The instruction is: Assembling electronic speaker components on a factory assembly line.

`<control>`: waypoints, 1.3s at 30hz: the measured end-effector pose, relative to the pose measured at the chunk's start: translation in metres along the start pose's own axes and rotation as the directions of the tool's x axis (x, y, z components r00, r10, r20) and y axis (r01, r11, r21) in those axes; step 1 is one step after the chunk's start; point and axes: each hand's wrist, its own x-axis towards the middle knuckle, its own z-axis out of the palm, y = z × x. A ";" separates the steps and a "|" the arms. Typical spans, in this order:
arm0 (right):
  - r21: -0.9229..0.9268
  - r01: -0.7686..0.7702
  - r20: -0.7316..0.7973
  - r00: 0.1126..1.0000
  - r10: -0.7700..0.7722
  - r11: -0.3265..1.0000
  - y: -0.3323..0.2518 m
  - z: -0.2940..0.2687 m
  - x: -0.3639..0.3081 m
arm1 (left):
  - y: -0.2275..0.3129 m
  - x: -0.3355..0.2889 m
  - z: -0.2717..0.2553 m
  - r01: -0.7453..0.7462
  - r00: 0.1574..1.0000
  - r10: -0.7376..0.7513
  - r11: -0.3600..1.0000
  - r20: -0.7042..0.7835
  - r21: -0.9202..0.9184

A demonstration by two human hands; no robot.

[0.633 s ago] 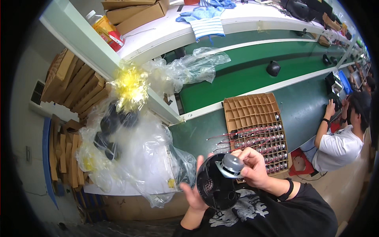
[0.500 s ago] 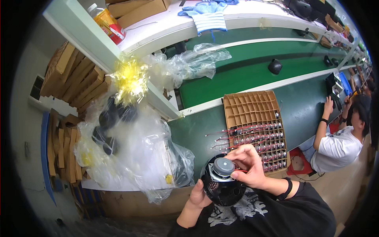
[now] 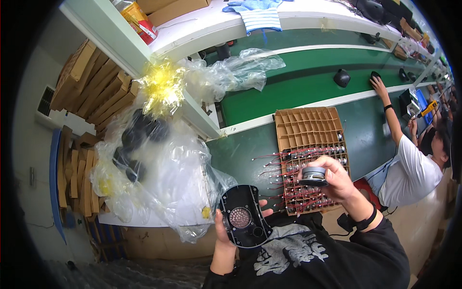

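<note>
A black plastic speaker housing (image 3: 256,224), its hollow inside and round perforated grille turned toward me, rests in my left hand (image 3: 223,237). The fingers of that hand wrap its edges from below and both sides. To the right and a little higher, my right hand (image 3: 340,185) grips a round speaker driver (image 3: 313,175) with a grey back and dark rim, apart from the housing. Below the driver lies a cardboard divider tray (image 3: 308,126). Its nearer cells hold several drivers with red wires (image 3: 274,169) trailing left; its far cells hold none.
Clear plastic bags (image 3: 173,192) cover the white surface at left, beside a pale upright post (image 3: 110,41). Beyond the bench, a green conveyor belt (image 3: 288,79) carries a black housing (image 3: 342,78). A co-worker (image 3: 409,161) sits at right. Flattened cardboard (image 3: 91,82) stands far left.
The driver has come out of the housing and moved right in my right hand. The housing has shifted left and turned in my left hand. The co-worker's arm now reaches to the belt.
</note>
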 end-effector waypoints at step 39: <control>-0.898 0.439 0.424 0.880 0.213 -0.028 0.001 0.095 0.034 | -0.018 0.023 -0.011 -0.106 0.991 0.117 0.980 -0.058 0.165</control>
